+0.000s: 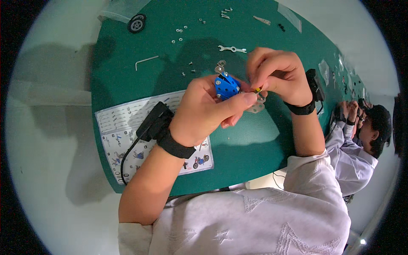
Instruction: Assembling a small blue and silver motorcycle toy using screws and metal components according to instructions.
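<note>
My left hand (208, 104) is closed round a small model part made of a blue perforated plate (227, 86) with silvery metal pieces bolted to it. A metal bracket (220, 68) sticks out at its far end, and a pale perforated strip (256, 106) shows below my left fingertips. Close beside it, my right hand (278, 74) pinches a tiny yellow piece (257, 90) against the part's right side. The fingers partly cover that piece, so its kind is unclear. A flat wrench (232, 49) lies just beyond both hands.
A printed instruction sheet (159, 131) lies under my left forearm. On the green table (238, 157) are a hex key (145, 62), black wheels (136, 24), several nuts (179, 30), several screws (226, 14) and clear bags (290, 17). Another person (357, 144) works at the right.
</note>
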